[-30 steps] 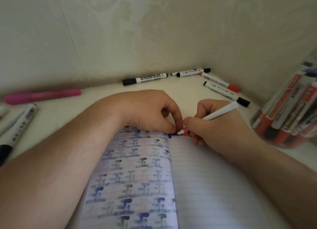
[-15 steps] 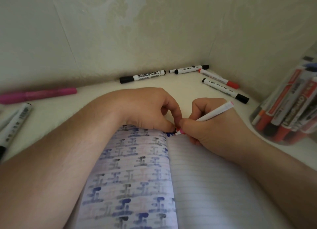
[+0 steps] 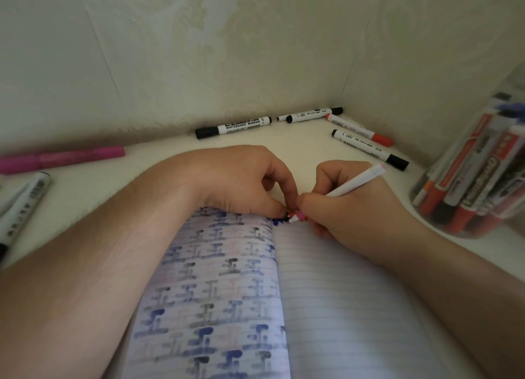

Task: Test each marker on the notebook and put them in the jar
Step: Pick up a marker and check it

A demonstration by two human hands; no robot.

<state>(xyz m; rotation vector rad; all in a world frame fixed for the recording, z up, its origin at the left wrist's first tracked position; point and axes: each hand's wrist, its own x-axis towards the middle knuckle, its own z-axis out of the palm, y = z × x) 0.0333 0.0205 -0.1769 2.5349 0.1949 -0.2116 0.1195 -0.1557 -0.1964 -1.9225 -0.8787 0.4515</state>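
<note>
Head view: your right hand [image 3: 349, 208] grips the thin white marker [image 3: 355, 186], tip at the top of the notebook [image 3: 341, 307] by the spine; your left hand [image 3: 244, 179] pinches something small against that tip, what exactly you cannot tell. Against a second ago the hands have barely shifted and the marker's rear end sits slightly lower, so testing or capping looks unfinished. The jar [image 3: 477, 185] stands right, near your wrist, already crowded. Loose markers [image 3: 369, 148] line the wall corner; the desk [image 3: 298, 148] beyond the notebook's top edge offers little room.
</note>
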